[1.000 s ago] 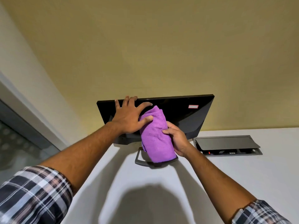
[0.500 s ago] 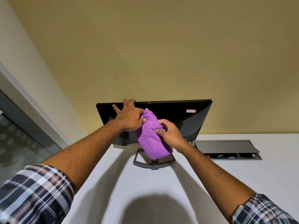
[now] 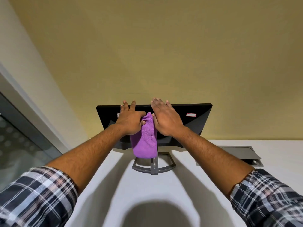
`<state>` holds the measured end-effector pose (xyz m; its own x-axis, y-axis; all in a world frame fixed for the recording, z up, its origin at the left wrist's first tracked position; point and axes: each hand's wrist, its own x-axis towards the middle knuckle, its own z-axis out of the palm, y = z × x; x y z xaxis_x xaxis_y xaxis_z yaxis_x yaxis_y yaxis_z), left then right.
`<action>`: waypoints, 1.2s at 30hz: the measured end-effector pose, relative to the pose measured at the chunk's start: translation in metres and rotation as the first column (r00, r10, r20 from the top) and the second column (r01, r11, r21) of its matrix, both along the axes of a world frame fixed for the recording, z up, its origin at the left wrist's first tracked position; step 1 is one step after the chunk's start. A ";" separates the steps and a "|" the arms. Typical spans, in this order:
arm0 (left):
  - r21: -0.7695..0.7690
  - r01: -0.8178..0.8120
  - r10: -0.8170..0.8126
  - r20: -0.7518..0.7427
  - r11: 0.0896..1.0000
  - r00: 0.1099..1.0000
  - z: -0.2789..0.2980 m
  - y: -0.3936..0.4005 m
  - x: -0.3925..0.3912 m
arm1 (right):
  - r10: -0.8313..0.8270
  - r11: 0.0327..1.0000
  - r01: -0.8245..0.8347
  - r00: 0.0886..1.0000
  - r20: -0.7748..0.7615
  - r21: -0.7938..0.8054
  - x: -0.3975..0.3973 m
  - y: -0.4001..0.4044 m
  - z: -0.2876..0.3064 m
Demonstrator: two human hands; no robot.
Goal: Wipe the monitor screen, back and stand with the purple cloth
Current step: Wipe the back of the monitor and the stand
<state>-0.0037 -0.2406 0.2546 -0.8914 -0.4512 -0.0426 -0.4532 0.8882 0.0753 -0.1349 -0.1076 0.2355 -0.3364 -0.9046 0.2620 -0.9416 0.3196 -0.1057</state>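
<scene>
The monitor (image 3: 188, 122) stands on the white desk (image 3: 147, 190) with its glossy black back toward the camera, its grey stand (image 3: 154, 167) below. The purple cloth (image 3: 145, 141) hangs against the panel's middle, pinched near its top between the thumb and curled fingers of the left hand (image 3: 131, 119), whose outer fingers reach over the top edge. The right hand (image 3: 165, 118) lies flat beside it, fingers straight and together. To wipe well, the flat hand should probably brace the panel so it does not tip while the cloth sweeps in overlapping strokes outward, then down to the stand.
</scene>
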 end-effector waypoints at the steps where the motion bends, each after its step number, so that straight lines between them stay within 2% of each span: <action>1: -0.004 0.003 -0.003 -0.003 1.000 1.000 0.000 -0.001 0.000 | 0.000 1.000 0.000 1.000 0.000 0.027 -0.003 -0.001 0.000; 6: 0.009 0.043 -0.042 -0.075 0.999 0.996 -0.006 -0.011 0.004 | 0.013 0.995 -0.014 1.000 0.018 0.094 -0.008 0.001 0.002; 9: 0.080 0.052 -0.029 -0.267 0.995 0.963 -0.017 -0.016 0.016 | -0.003 0.994 0.000 1.000 0.026 0.113 -0.012 -0.001 0.006; 13: 0.166 -0.020 0.107 -0.534 0.986 0.838 -0.042 -0.006 0.055 | -0.005 0.990 -0.001 0.999 0.040 0.142 -0.019 -0.005 0.007; 15: 0.277 -0.141 0.289 -0.621 0.951 0.729 -0.057 -0.002 0.075 | -0.008 0.989 0.000 0.999 0.051 0.146 -0.021 -0.008 0.007; 17: 0.391 -0.274 0.474 -0.643 0.879 0.602 -0.065 0.001 0.091 | -0.016 0.990 0.009 0.999 0.050 0.142 -0.022 -0.009 0.006; 19: 0.482 -0.396 0.623 -0.642 0.781 0.447 -0.069 0.000 0.101 | -0.026 0.990 0.019 0.998 0.051 0.142 -0.024 -0.012 0.003; 21: 0.574 -0.477 0.730 -0.633 0.665 0.257 -0.069 -0.001 0.103 | -0.034 0.989 0.025 0.998 0.055 0.148 -0.026 -0.016 0.001; 23: 0.663 -0.464 0.774 -0.628 0.587 0.082 -0.067 -0.002 0.099 | -0.041 0.988 0.032 0.997 0.059 0.153 -0.028 -0.019 -0.002; 25: 0.723 -0.382 0.785 -0.620 0.576 0.010 -0.072 -0.001 0.090 | -0.045 0.988 0.035 0.997 0.059 0.152 -0.030 -0.021 -0.004; 27: 0.744 -0.274 0.780 -0.625 0.609 0.036 -0.080 0.002 0.076 | -0.045 0.988 0.036 0.997 0.058 0.149 -0.031 -0.022 -0.004; 30: 0.697 -0.159 0.715 -0.684 0.700 0.146 -0.092 0.007 0.050 | -0.039 0.990 0.030 0.997 0.064 0.137 -0.032 -0.021 -0.003; 33: 0.695 -0.087 0.682 -0.663 0.714 0.309 -0.094 0.013 0.025 | -0.029 0.992 0.021 0.998 0.061 0.124 -0.030 -0.019 -0.004; 36: 0.626 0.028 0.525 -0.676 0.779 0.517 -0.097 0.015 0.006 | -0.026 0.994 0.020 0.998 0.058 0.104 -0.031 -0.018 -0.006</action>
